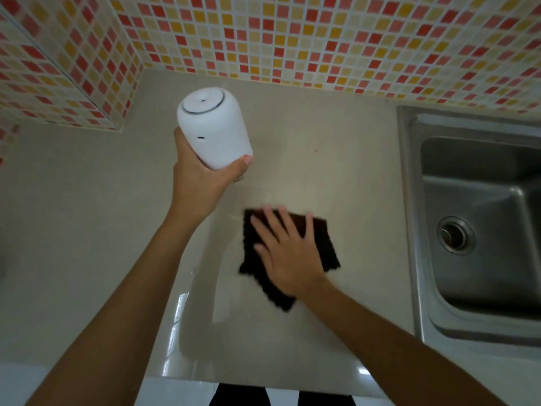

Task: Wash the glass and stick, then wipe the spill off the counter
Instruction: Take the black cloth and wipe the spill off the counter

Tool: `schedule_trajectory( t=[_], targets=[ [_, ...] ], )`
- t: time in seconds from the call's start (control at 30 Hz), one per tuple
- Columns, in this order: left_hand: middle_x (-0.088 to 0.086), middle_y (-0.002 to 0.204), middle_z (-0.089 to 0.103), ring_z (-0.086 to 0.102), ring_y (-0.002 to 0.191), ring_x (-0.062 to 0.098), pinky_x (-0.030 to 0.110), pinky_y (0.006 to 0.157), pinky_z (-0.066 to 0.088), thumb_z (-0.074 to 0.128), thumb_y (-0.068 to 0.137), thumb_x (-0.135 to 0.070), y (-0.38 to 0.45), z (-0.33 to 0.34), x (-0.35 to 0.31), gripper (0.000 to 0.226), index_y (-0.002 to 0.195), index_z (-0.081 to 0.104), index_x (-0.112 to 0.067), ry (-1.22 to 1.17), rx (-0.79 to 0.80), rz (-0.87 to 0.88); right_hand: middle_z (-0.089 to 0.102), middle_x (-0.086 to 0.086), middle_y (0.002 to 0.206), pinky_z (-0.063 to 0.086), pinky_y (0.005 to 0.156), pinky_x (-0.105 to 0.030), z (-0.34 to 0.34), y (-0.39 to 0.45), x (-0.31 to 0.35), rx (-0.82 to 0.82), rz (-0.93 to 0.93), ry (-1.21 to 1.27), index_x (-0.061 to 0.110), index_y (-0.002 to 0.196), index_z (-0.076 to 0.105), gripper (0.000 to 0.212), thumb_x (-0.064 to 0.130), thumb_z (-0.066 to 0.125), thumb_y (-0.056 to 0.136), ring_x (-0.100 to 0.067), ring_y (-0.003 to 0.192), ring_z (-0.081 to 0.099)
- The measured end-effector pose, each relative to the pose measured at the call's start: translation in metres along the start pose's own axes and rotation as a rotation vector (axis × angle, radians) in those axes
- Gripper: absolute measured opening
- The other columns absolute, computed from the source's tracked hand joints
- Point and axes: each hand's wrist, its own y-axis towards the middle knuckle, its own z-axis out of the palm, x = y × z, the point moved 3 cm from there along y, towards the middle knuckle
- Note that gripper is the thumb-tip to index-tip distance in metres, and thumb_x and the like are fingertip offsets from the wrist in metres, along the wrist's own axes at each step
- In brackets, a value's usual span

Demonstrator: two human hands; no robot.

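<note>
Your right hand (288, 253) presses flat, fingers spread, on the dark cloth (328, 244) on the counter (87, 230). Your left hand (199, 177) grips the white canister (212, 127) off the counter, top tilted toward the wall.

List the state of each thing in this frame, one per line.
Left hand: grips the white container, holding it above the counter.
White container: lifted, tilted.
Right hand: flat, fingers spread, pressing the cloth.
Dark cloth: spread flat on the counter.
Counter: glossy near the front edge.
Sink: empty, drain uncovered.
</note>
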Motion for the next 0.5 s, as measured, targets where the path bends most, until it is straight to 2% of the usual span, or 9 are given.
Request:
schedule_trajectory(
  t=[0.07, 0.13, 0.2, 0.27, 0.37, 0.43, 0.5],
  targets=[
    [-0.017, 0.128, 0.048, 0.049, 0.112, -0.012, 0.005, 0.084, 0.044, 0.086, 0.067, -0.037, 0.0, 0.001, 0.0, 0.095, 0.141, 0.028, -0.026, 0.013, -0.013, 0.006, 0.023, 0.002, 0.16, 0.01, 0.112, -0.064, -0.011, 0.068, -0.048, -0.035, 0.216, 0.023, 0.028, 0.152, 0.025, 0.053, 0.045, 0.02, 0.102, -0.023, 0.147, 0.017],
    [-0.017, 0.131, 0.048, 0.05, 0.114, -0.01, 0.009, 0.089, 0.044, 0.086, 0.065, -0.039, -0.001, 0.003, 0.0, 0.098, 0.143, 0.028, -0.027, 0.023, -0.018, 0.013, 0.014, 0.004, 0.162, 0.004, 0.114, -0.063, -0.026, 0.121, -0.102, -0.023, 0.425, 0.083, 0.026, 0.154, 0.016, 0.055, 0.045, 0.014, 0.102, -0.021, 0.149, 0.008],
    [-0.016, 0.132, 0.049, 0.051, 0.116, -0.006, 0.016, 0.093, 0.046, 0.087, 0.064, -0.04, -0.002, 0.003, 0.0, 0.099, 0.143, 0.027, -0.028, 0.026, -0.007, 0.024, 0.007, 0.003, 0.163, 0.001, 0.116, -0.06, -0.03, 0.146, -0.134, -0.016, 0.525, 0.102, 0.023, 0.155, 0.009, 0.058, 0.046, 0.009, 0.102, -0.021, 0.149, 0.001],
    [-0.016, 0.132, 0.049, 0.051, 0.115, -0.005, 0.016, 0.092, 0.047, 0.087, 0.064, -0.04, -0.005, 0.002, -0.001, 0.1, 0.143, 0.027, -0.029, 0.031, 0.003, 0.035, 0.011, -0.001, 0.163, 0.004, 0.118, -0.055, -0.027, 0.132, -0.131, -0.054, 0.518, 0.081, 0.018, 0.155, 0.011, 0.06, 0.045, 0.01, 0.102, -0.022, 0.149, 0.006],
    [-0.021, 0.129, 0.048, 0.049, 0.114, -0.011, 0.009, 0.088, 0.045, 0.086, 0.065, -0.039, -0.006, 0.001, -0.003, 0.099, 0.143, 0.026, -0.029, 0.015, -0.003, 0.032, 0.024, -0.007, 0.159, 0.012, 0.118, -0.049, -0.014, 0.045, -0.069, -0.136, 0.376, 0.083, 0.012, 0.152, 0.025, 0.059, 0.042, 0.022, 0.102, -0.026, 0.146, 0.02],
    [-0.02, 0.13, 0.048, 0.05, 0.115, -0.009, 0.01, 0.087, 0.045, 0.086, 0.064, -0.04, -0.006, 0.002, -0.004, 0.099, 0.143, 0.026, -0.029, 0.0, 0.003, 0.029, 0.016, -0.006, 0.161, 0.011, 0.119, -0.048, -0.005, -0.018, -0.027, -0.084, 0.255, 0.073, 0.013, 0.154, 0.02, 0.061, 0.046, 0.019, 0.102, -0.025, 0.148, 0.013],
    [-0.017, 0.132, 0.049, 0.051, 0.116, -0.005, 0.015, 0.088, 0.046, 0.085, 0.064, -0.043, -0.007, 0.004, -0.005, 0.099, 0.143, 0.027, -0.029, -0.004, 0.023, 0.028, 0.009, -0.005, 0.162, 0.008, 0.12, -0.048, -0.001, -0.032, -0.023, -0.038, 0.199, 0.07, 0.015, 0.155, 0.013, 0.065, 0.052, 0.015, 0.101, -0.023, 0.149, 0.006]
  ],
)
